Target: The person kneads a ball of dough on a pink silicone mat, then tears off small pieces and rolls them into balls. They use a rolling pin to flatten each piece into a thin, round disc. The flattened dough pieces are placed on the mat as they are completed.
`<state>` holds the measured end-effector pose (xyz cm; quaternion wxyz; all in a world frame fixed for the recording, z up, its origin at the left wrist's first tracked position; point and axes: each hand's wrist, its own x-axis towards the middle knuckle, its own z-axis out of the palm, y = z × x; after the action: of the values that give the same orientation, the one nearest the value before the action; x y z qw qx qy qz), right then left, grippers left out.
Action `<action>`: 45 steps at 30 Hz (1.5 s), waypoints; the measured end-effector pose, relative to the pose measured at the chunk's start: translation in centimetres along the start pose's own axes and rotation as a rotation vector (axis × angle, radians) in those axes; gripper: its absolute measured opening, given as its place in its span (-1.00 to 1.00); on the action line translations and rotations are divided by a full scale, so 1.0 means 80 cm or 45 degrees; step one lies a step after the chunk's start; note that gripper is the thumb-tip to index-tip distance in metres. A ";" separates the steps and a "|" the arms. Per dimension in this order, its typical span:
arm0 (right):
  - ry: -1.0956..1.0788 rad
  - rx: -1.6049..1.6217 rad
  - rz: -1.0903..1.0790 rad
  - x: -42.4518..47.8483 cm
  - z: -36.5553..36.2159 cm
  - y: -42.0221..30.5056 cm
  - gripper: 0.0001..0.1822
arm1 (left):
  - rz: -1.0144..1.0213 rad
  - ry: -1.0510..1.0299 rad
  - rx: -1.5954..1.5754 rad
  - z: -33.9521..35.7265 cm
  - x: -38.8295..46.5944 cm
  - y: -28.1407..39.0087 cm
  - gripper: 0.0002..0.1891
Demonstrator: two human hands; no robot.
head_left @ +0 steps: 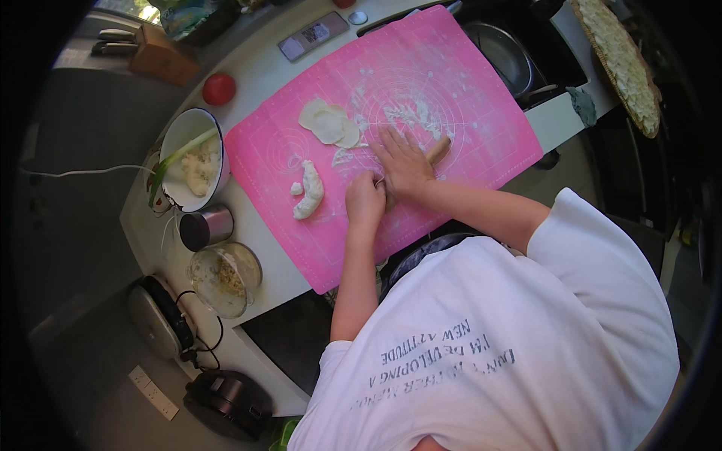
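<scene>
A wooden rolling pin [438,150] lies slantwise on the pink silicone pastry mat [485,118]. My right hand [403,163] rests palm down across its middle, fingers stretched out and apart. Close against it, my left hand [365,196] has its fingers curled on a thin edge of dough [379,182]; the rest of that dough is hidden under the hands. Beyond them several round dough wrappers [329,125] overlap in a pile. Left of my left hand are a curved dough roll [310,191] and a small dough lump [296,189]. Loose flour [414,115] dusts the mat.
Along the left stand an enamel bowl [221,160] with a green onion, a dark-lidded canister [207,227] and a glass bowl [252,270]. A tomato [219,89] and phone [313,35] sit behind. At right are a pan [502,56] and a woven tray [592,34].
</scene>
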<state>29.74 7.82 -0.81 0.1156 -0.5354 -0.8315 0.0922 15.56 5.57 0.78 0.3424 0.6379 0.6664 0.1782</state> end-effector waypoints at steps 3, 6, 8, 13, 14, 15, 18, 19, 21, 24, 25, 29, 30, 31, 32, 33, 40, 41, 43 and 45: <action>-0.122 0.044 0.001 -0.089 -0.028 0.017 -0.28 | -0.180 -0.114 -0.110 -0.012 -0.009 0.012 -0.77; -0.129 -0.027 -0.064 -0.078 -0.024 0.017 -0.29 | -0.238 -0.192 -0.058 -0.018 -0.027 0.007 -0.72; -0.044 0.010 -0.077 -0.024 -0.017 0.005 -0.32 | -0.212 -0.138 -0.034 -0.017 -0.026 0.002 -0.71; 0.107 -0.101 -0.051 0.070 0.011 -0.017 -0.35 | -0.087 0.111 0.014 -0.010 -0.010 -0.008 -0.75; 0.078 0.003 -0.026 0.054 0.007 -0.017 -0.36 | -0.059 0.067 0.041 -0.012 -0.011 -0.012 -0.76; 0.046 0.094 -0.004 0.035 0.001 -0.012 -0.37 | -0.029 0.025 0.056 -0.011 -0.010 -0.013 -0.77; -0.093 0.083 -0.062 -0.067 -0.025 0.007 -0.38 | -0.079 -0.042 0.000 -0.003 -0.017 -0.007 -0.77; -0.147 0.088 -0.082 -0.091 -0.035 0.012 -0.39 | -0.126 -0.046 -0.025 -0.003 -0.020 -0.006 -0.77; -0.191 0.085 -0.121 -0.090 -0.037 0.016 -0.39 | -0.285 -0.131 0.001 -0.005 -0.027 -0.005 -0.75; -0.104 0.039 -0.124 -0.014 -0.016 0.000 -0.38 | -0.394 -0.100 0.103 -0.011 -0.037 0.005 -0.72; -0.032 0.014 -0.109 0.024 -0.010 -0.011 -0.38 | -0.410 -0.053 0.148 -0.014 -0.039 0.009 -0.70; 0.033 0.075 -0.107 0.037 -0.008 -0.016 -0.38 | -0.274 -0.002 0.108 -0.012 -0.023 0.007 -0.76; -0.015 0.109 -0.189 0.021 -0.009 -0.009 -0.38 | -0.233 0.023 0.119 -0.003 -0.025 0.001 -0.77; -0.062 0.132 -0.269 -0.010 -0.013 0.007 -0.39 | -0.185 0.048 0.125 0.004 -0.024 -0.001 -0.78; -0.110 0.157 -0.349 -0.038 -0.020 0.023 -0.39 | -0.151 0.025 0.137 0.005 -0.026 0.000 -0.80; -0.072 0.207 -0.494 -0.058 -0.032 0.039 -0.44 | -0.112 -0.002 0.148 0.005 -0.028 0.002 -0.81; -0.116 0.134 -0.873 -0.052 -0.071 0.135 -0.66 | -0.224 0.249 -0.663 -0.019 0.012 0.022 -0.76; -0.115 0.121 -0.833 -0.044 -0.078 0.143 -0.67 | -0.223 0.345 -0.731 -0.022 0.029 0.020 -0.71; 0.019 0.178 -0.512 -0.023 -0.093 0.154 -0.68 | -0.222 0.539 -0.868 -0.030 0.066 0.021 -0.61; 0.103 0.198 -0.281 0.002 -0.103 0.167 -0.67 | -0.107 0.800 -0.323 -0.023 0.096 0.005 -0.47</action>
<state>43.70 13.67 3.41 0.1997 -0.4334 -0.8703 0.1216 14.99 13.44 0.56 0.2040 0.4760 0.7376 0.4332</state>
